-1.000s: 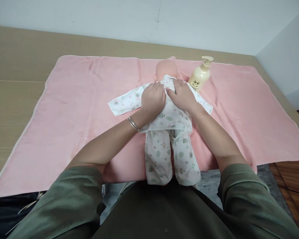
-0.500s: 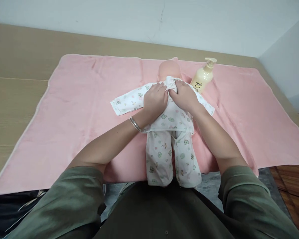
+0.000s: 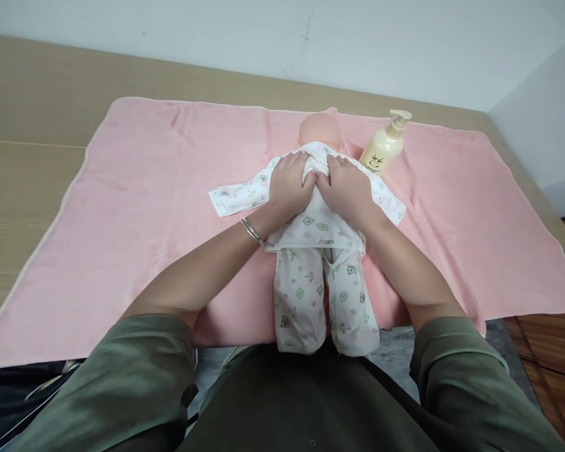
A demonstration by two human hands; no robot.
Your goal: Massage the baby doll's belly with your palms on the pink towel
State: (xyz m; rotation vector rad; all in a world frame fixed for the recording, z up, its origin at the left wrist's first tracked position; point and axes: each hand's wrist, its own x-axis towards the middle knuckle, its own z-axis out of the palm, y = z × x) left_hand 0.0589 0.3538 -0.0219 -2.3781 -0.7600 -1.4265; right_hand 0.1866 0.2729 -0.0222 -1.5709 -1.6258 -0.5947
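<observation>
A baby doll point(image 3: 321, 129) lies on a pink blanket point(image 3: 169, 169), its head away from me and its legs toward me. It wears a white printed top point(image 3: 317, 229) with the sleeves spread out and matching trousers point(image 3: 301, 301). My left hand point(image 3: 290, 183), with bangles at the wrist, lies flat on the left side of the doll's upper body. My right hand point(image 3: 344, 188) lies flat on the right side. Both hands' fingers are stretched toward the doll's head, and the thumbs meet in the middle. The doll's face cannot be made out.
A cream pump bottle point(image 3: 383, 149) stands on the blanket just right of the doll's head. The blanket covers a tan table point(image 3: 37, 94) that meets a pale wall point(image 3: 216, 44). A wooden surface point(image 3: 550, 351) shows at the lower right.
My fingers were curled on the cloth near the doll's neck. Now they have straightened and lie flat on the top, thumbs together. The doll and the bottle stay in place.
</observation>
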